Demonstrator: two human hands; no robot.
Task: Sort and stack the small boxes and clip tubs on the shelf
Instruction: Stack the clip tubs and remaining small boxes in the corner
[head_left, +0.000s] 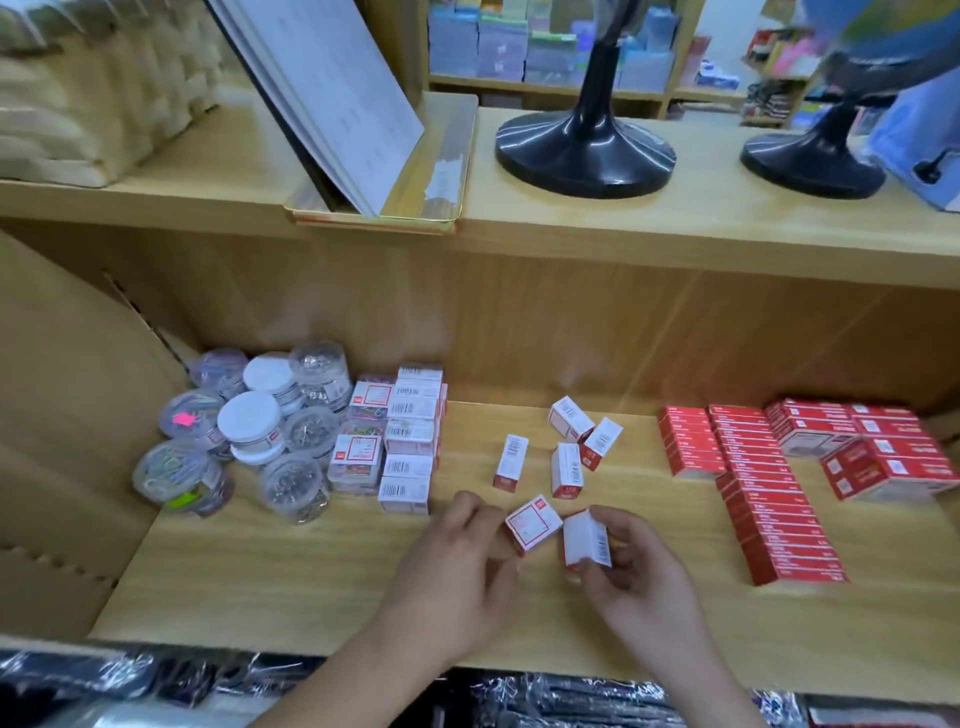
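Left hand (457, 561) pinches a small white-and-red box (534, 522) at the shelf's front edge; right hand (639, 566) curls round a second box (586, 538) (the two boxes nearly touch). Beyond them, four loose boxes (567, 470) lie scattered on the wooden shelf (311, 571). Farther back on the left sit the stacked boxes (410, 447) and clip tubs (249, 431).

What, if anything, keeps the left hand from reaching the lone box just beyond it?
Probably reachable: only bare shelf lies between the left hand and the lone box, though its fingers pinch another box.

Print on the small boxes (566, 470) is unreadable.
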